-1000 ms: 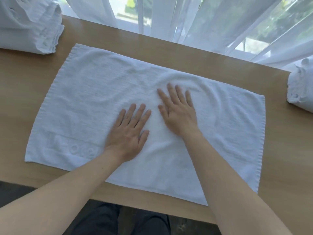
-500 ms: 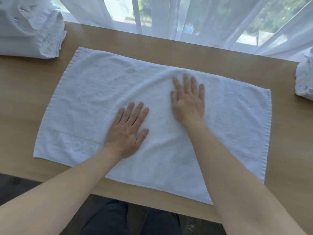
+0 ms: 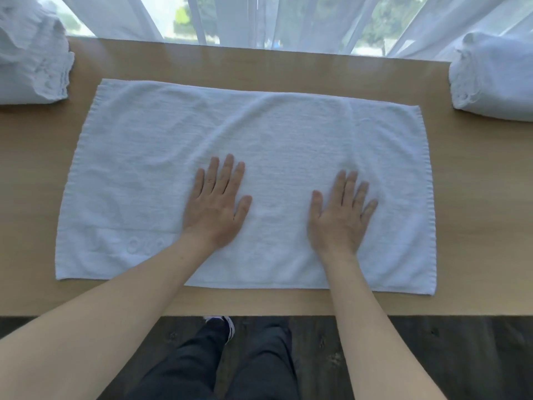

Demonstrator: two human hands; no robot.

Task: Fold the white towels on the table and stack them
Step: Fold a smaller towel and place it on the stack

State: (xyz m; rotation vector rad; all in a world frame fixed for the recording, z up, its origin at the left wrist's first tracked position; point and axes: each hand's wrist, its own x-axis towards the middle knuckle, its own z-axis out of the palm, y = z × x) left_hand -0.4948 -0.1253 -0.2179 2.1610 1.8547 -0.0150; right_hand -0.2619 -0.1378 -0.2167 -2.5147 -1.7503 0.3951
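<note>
The white towel (image 3: 245, 157) lies spread flat across the middle of the wooden table (image 3: 476, 226), its long side running left to right; my left hand (image 3: 215, 210) presses on it palm down near the centre, fingers straight; my right hand (image 3: 340, 219) lies flat on it further right, fingers slightly spread, well apart from the left; a pile of towels (image 3: 31, 59) sits at the far left corner; another pile (image 3: 493, 79) sits at the far right.

Bright daylight through sheer curtains (image 3: 288, 21); soft focus, edges bowed.
</note>
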